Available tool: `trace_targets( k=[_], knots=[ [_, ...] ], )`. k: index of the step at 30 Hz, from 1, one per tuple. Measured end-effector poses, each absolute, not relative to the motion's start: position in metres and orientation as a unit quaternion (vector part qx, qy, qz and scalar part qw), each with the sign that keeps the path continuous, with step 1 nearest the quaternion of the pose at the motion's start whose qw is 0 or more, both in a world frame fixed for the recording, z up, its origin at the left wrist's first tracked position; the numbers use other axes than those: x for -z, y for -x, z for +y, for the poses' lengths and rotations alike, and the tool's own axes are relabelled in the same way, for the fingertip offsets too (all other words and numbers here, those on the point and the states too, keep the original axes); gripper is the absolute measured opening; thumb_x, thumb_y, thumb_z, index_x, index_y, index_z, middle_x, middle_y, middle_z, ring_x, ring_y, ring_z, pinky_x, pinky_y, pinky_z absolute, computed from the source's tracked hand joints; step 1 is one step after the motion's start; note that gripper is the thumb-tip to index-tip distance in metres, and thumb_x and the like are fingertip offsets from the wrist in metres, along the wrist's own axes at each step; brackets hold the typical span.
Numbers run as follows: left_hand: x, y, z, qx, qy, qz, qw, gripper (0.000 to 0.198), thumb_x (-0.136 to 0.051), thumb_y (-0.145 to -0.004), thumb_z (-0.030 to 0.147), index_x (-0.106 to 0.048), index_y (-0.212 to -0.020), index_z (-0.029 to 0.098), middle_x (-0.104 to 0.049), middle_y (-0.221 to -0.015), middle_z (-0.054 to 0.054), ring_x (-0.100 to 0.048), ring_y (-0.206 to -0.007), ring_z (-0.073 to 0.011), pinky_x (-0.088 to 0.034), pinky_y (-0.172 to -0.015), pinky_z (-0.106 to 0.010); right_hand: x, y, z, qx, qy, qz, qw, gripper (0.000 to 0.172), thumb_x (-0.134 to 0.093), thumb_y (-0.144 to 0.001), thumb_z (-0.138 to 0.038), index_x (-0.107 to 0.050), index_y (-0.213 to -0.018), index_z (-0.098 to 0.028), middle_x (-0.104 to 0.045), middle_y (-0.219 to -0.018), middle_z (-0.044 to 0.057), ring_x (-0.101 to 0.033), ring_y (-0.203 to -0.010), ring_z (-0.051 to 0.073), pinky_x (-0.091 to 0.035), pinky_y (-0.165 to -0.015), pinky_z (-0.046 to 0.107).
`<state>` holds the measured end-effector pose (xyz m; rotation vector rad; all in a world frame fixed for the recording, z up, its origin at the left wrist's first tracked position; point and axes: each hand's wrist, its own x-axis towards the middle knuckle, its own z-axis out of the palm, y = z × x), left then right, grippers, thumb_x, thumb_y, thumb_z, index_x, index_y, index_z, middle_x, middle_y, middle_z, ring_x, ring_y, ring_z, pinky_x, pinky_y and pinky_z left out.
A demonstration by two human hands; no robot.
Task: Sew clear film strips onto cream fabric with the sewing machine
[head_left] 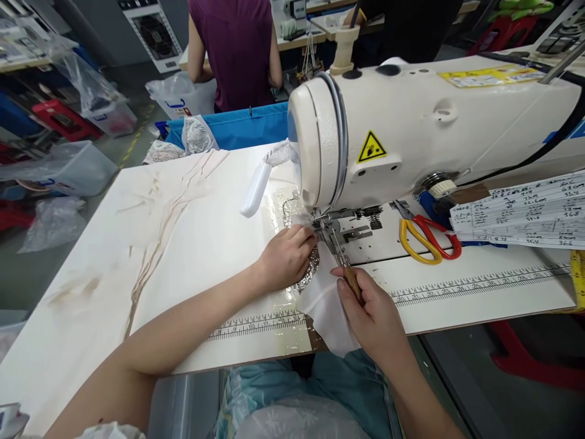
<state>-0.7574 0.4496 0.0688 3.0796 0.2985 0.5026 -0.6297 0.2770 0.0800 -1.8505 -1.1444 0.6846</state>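
A white sewing machine (425,122) stands over the table, its needle area near both hands. My left hand (287,257) has its fingers bent together at the fabric beside the presser foot; what lies under the fingertips is hidden. My right hand (372,311) is closed round the wooden handle of a thin metal tool (351,280), whose tip points toward the needle area. White fabric (331,317) hangs from between the hands over the table's front edge. Shiny patterned material (311,268) shows beside my left fingers.
Scissors with yellow and red handles (429,239) and handwritten paper strips (516,213) lie to the right. Thin beige strips (159,241) lie on the white table (219,225) at left. A person in a purple top (244,49) is beyond a blue cloth bin (247,127).
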Motion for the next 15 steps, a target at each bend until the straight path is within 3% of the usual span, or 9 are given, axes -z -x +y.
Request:
trace_targets(
  k=[11,15],
  knots=[
    [-0.068,0.754,0.448,-0.142,-0.981,0.135,0.013,0.038,-0.042,-0.090,0.017,-0.059,-0.121,0.004,-0.059,-0.119,-0.017,-0.054,-0.106,-0.0292,-0.051,-0.086,-0.042,-0.080,0.637,0.270,-0.221,0.722,-0.485,0.442,0.030,-0.045,-0.098,-0.042,-0.063,-0.111,-0.022,-0.074,-0.107,0.010,-0.070,-0.092,0.025,-0.054,-0.066,0.029],
    [-0.071,0.752,0.448,-0.147,-0.976,0.149,0.053,0.034,-0.045,-0.089,0.018,-0.062,-0.116,0.007,-0.059,-0.118,-0.016,-0.054,-0.106,-0.0278,-0.052,-0.085,-0.041,-0.088,0.645,0.269,-0.168,0.701,-0.525,0.452,0.027,-0.045,-0.100,-0.038,-0.063,-0.114,-0.023,-0.074,-0.101,0.008,-0.071,-0.085,0.024,-0.054,-0.068,0.029]
  ],
)
